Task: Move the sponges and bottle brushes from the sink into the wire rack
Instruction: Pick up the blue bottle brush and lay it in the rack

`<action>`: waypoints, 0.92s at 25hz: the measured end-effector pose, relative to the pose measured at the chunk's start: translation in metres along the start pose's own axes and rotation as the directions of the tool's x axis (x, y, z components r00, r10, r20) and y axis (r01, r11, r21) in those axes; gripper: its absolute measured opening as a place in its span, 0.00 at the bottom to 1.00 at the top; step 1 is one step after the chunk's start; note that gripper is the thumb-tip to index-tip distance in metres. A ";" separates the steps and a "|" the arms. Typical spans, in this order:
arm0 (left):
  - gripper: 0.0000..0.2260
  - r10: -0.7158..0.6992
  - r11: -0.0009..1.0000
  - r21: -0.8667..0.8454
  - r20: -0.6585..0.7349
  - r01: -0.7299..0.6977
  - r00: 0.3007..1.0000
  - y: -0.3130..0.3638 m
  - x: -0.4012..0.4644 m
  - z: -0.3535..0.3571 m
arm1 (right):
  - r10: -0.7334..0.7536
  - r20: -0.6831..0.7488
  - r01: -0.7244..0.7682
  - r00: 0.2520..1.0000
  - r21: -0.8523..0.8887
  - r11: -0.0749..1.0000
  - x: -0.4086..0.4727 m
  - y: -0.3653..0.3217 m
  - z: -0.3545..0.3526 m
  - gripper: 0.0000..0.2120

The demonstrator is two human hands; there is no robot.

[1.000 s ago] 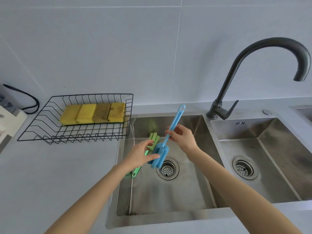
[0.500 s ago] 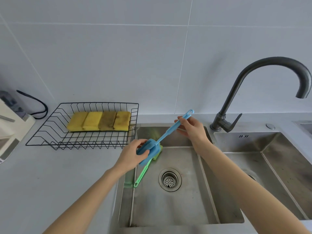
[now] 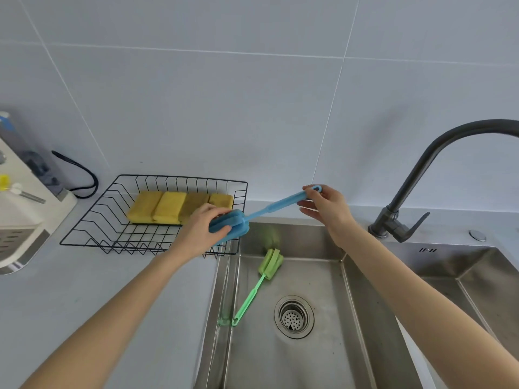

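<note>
Wire rack (image 3: 112, 220) on counter, left of sink (image 3: 351, 318); four sponges (image 3: 179, 207) already in it. Blue brush (image 3: 266, 210) held over rack's right edge, long axis running left-right. Left hand (image 3: 200, 234) wrapped round foam head (nearer rack); right hand (image 3: 327, 209) pinching handle tip. Green brush (image 3: 261, 279) still in sink.

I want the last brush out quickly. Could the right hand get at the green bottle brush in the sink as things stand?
Probably not at once: the right hand is pinching the blue bottle brush handle. The path down to the green bottle brush looks free once it lets go.
</note>
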State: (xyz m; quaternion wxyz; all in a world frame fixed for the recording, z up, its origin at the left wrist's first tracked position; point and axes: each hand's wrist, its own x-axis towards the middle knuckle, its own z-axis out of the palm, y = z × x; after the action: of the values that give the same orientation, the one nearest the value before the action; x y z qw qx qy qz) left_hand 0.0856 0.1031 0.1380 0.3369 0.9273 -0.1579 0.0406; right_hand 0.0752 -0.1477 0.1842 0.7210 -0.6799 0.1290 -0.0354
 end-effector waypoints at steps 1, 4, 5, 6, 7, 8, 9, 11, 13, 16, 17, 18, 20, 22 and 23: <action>0.18 -0.012 1.000 0.023 -0.002 0.012 1.000 -0.007 0.005 -0.004 | 0.007 0.009 -0.007 1.000 -0.017 1.000 0.005 0.001 0.006 0.06; 0.19 -0.060 0.995 0.075 0.009 0.059 0.998 -0.029 0.017 -0.010 | 0.033 0.040 -0.031 0.999 -0.039 0.999 0.020 0.007 0.022 0.07; 0.19 -0.080 0.993 0.084 0.014 0.079 0.997 -0.037 0.021 -0.010 | 0.047 0.052 -0.044 0.998 -0.046 0.998 0.027 0.011 0.028 0.08; 0.19 -0.102 0.991 0.092 0.020 0.099 0.995 -0.045 0.024 -0.009 | 0.060 0.061 -0.056 0.996 -0.064 0.996 0.032 0.014 0.034 0.09; 0.19 -0.123 0.988 0.100 0.027 0.119 0.992 -0.052 0.027 -0.006 | 0.069 0.067 -0.063 0.995 -0.090 0.994 0.038 0.018 0.039 0.10; 0.19 -0.144 0.984 0.108 0.036 0.139 0.989 -0.058 0.030 -0.003 | 0.076 0.071 -0.068 0.995 -0.115 0.991 0.045 0.022 0.043 0.11; 0.19 -0.164 0.981 0.113 0.044 0.158 0.985 -0.064 0.032 0.001 | 0.083 0.071 -0.073 0.994 -0.134 0.988 0.051 0.026 0.047 0.11; 0.20 -0.202 0.974 0.115 0.061 0.195 0.977 -0.076 0.039 0.009 | 0.106 0.064 -0.095 0.992 -0.150 0.984 0.065 0.036 0.053 0.12; 0.20 -0.237 0.964 0.145 0.086 0.223 0.968 -0.084 0.045 0.016 | 0.133 0.059 -0.122 0.989 -0.165 0.979 0.076 0.046 0.059 0.11; 0.19 -0.284 0.945 0.200 0.114 0.258 0.952 -0.094 0.051 0.025 | 0.164 0.039 -0.152 0.986 -0.209 0.966 0.088 0.062 0.065 0.11; 0.19 -0.293 0.942 0.206 0.115 0.265 0.949 -0.096 0.052 0.026 | 0.173 0.029 -0.163 0.985 -0.210 0.964 0.090 0.066 0.067 0.11; 0.19 -0.297 0.940 0.209 0.116 0.269 0.948 -0.097 0.053 0.027 | 0.181 0.017 -0.174 0.983 -0.206 0.963 0.092 0.069 0.068 0.11; 0.19 -0.297 0.941 0.206 0.123 0.268 0.947 -0.098 0.054 0.029 | 0.191 -0.007 -0.189 0.981 -0.200 0.961 0.095 0.074 0.069 0.11; 0.19 -0.292 0.942 0.210 0.133 0.261 0.947 -0.099 0.053 0.029 | 0.196 -0.020 -0.196 0.980 -0.192 0.962 0.096 0.076 0.067 0.11; 0.19 -0.289 0.943 0.211 0.135 0.257 0.948 -0.098 0.052 0.029 | 0.196 -0.021 -0.197 0.980 -0.190 0.962 0.095 0.077 0.067 0.11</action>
State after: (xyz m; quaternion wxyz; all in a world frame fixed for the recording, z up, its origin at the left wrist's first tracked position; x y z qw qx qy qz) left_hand 0.1658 0.1418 0.0649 0.2348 0.9684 -0.0499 -0.0679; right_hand 0.1728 -0.0987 0.0976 0.6521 -0.7298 0.1994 0.0481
